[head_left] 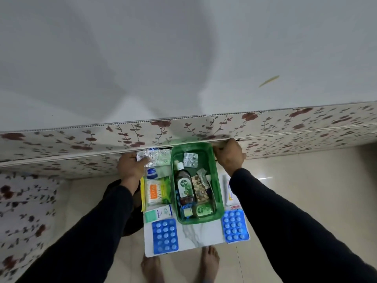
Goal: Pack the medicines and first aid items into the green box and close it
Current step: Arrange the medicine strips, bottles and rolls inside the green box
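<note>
Reaching toward the upper centre of the frame, the left hand (130, 167) pinched a crinkled silver foil strip (154, 157) between thumb and fingers, just left of the green box (217, 181). The right hand (229, 155) was curled at the box's far right corner; whether it gripped the rim or merely rested there could not be told.

The green box sat open at frame centre on a small white marbled board (193, 234), no lid seen. Inside: a brown antiseptic bottle (184, 187) lying lengthwise, a silver blister strip (190, 159) near the far end, a brown-gold blister strip (201, 189) beside the bottle, and small green packets (202, 211) at the near end.

Outside, left of the box: a small blue-capped jar (152, 173), a pack of cotton buds (157, 190), a small white-green carton (158, 213), a blue tablet sheet (165, 236). Right of the box: a white tube (229, 190) and a second blue tablet sheet (234, 225).

Judgement on handling: foil strips are light, thin and bendable; best pinched at an edge, away from the pill pockets, and laid flat. The blue sheets look stiffer; take by the long edges. The jar is rigid and smooth, wanting a full grasp around its body. The bottle is probably the heaviest item, so the box should be lifted with both hands at its rim.
</note>
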